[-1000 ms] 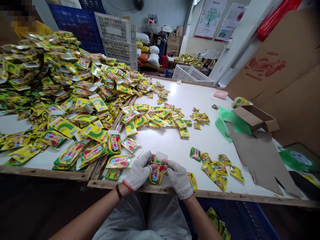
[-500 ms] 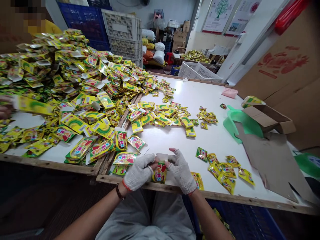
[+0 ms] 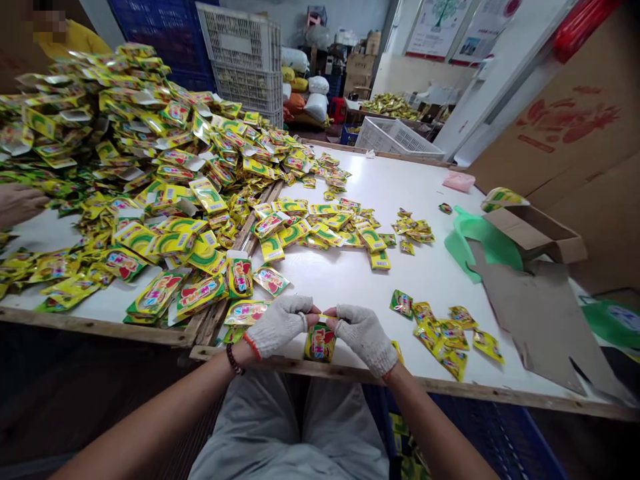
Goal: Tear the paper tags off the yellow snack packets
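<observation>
My left hand (image 3: pixel 279 324) and my right hand (image 3: pixel 364 335), both in white knit gloves with bare fingertips, pinch the top edge of one yellow-green candy packet (image 3: pixel 321 341) at the near edge of the white table (image 3: pixel 390 193). The packet hangs upright between them and its white top flap looks folded down. A small heap of little sachets (image 3: pixel 447 333) lies just right of my right hand. Flat packets (image 3: pixel 245 311) lie just left of my left hand.
A huge pile of the same packets (image 3: pixel 125 140) covers the left table. Another person's hand (image 3: pixel 17 203) rests at its left edge. A green scoop (image 3: pixel 463 233), an open cardboard box (image 3: pixel 537 233) and flat cardboard (image 3: pixel 530 313) lie at right. Crates (image 3: pixel 240 60) stand behind.
The packet's white flap stood up between my fingers earlier; now it is folded down and both hands pinch its top. The other person's hand with a packet drew back at far left.
</observation>
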`<state>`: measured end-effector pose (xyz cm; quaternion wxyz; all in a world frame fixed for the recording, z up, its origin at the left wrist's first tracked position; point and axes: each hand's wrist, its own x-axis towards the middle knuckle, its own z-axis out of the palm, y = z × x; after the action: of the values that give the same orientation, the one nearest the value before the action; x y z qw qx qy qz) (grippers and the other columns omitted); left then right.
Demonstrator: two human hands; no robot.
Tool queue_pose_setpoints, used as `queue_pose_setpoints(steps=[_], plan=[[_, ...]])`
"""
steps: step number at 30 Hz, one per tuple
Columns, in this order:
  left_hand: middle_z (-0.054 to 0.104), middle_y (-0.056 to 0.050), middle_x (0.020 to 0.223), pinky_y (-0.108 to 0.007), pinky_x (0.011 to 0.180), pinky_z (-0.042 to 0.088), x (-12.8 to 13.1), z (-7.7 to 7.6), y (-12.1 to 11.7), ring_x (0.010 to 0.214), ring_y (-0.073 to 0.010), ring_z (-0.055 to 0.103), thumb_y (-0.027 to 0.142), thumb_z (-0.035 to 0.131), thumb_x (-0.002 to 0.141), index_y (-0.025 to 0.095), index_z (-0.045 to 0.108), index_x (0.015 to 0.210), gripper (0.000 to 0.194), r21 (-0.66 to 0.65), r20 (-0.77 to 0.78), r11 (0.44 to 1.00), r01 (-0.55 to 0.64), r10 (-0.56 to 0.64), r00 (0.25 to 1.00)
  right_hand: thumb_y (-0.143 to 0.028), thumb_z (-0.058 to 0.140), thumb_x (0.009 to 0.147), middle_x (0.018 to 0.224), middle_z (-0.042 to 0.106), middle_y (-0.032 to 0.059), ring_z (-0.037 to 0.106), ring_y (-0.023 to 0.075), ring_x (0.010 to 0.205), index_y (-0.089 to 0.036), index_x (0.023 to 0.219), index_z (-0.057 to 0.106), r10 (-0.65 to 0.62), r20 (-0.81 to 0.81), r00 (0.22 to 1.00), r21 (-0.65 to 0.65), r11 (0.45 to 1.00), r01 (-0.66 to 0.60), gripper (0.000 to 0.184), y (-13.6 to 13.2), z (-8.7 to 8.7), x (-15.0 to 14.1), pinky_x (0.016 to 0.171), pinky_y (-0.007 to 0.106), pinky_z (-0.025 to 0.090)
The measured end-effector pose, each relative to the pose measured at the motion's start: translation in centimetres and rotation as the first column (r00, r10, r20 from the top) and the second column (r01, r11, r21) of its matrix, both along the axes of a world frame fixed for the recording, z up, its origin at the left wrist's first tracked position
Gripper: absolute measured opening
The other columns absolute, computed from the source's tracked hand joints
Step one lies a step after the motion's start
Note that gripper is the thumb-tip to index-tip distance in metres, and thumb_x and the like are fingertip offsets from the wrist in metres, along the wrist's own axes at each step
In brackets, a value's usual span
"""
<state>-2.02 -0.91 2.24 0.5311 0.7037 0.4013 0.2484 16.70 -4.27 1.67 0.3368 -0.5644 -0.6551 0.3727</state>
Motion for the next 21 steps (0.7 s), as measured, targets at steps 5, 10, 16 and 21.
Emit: queue_pose_setpoints(steps=[5, 10, 16, 21], plan=[[0.056, -0.001, 0.068, -0.021, 0.062, 0.038, -0.8, -0.5, -0.8, 0.066, -0.0118, 0.05, 0.026, 0.049, 0.086, 0.013, 0.065, 0.079, 0.022, 0.263, -0.055, 0.96, 0.093, -0.081, 0.995, -0.025, 0.055, 0.079, 0.087, 0.074, 0.0057, 0.069, 0.0205, 0.079, -0.019, 0.088, 0.074, 0.119, 0.008, 0.993, 0.107, 0.987, -0.119, 0.022, -0.2, -0.6, 0.8, 0.074, 0.032, 0.055], [0.053, -0.003, 0.075, -0.022, 0.062, 0.036, -1.5, -2.0, -2.0, 0.069, -0.0119, 0.049, 0.018, 0.046, 0.087, 0.015, 0.062, 0.092, 0.017, 0.545, -0.082, 0.819, 0.179, -0.16, 0.984, -0.015, 0.049, 0.082, 0.1, 0.071, 0.0084, 0.067, 0.019, 0.091, -0.019, 0.104, 0.069, 0.231, 0.043, 0.972, 0.294, 0.927, -0.233, 0.029, -1.7, -1.3, 1.2, 0.083, 0.032, 0.055], [0.054, -0.004, 0.077, -0.023, 0.062, 0.037, -1.2, -1.2, -1.8, 0.072, -0.0136, 0.049, 0.02, 0.044, 0.087, 0.016, 0.059, 0.078, 0.018, 0.654, -0.288, 0.674, 0.342, -0.196, 0.937, -0.011, 0.049, 0.08, 0.128, 0.055, 0.0134, 0.054, 0.0231, 0.116, -0.018, 0.13, 0.051, 0.222, 0.177, 0.959, 0.465, 0.84, -0.28, 0.05, -3.3, -3.2, 0.6, 0.096, 0.036, 0.048], [0.058, -0.008, 0.096, -0.03, 0.082, 0.041, -1.1, 1.1, 4.2, 0.092, -0.0194, 0.054, 0.039, 0.042, 0.09, 0.017, 0.06, 0.09, 0.028, 0.64, -0.388, 0.757, 0.13, 0.173, 0.905, -0.008, 0.043, 0.076, 0.099, 0.068, 0.0069, 0.065, 0.0174, 0.089, -0.019, 0.108, 0.066, 0.062, 0.116, 0.991, 0.335, 0.937, -0.098, 0.042, -1.7, -2.7, 0.3, 0.079, 0.026, 0.055]])
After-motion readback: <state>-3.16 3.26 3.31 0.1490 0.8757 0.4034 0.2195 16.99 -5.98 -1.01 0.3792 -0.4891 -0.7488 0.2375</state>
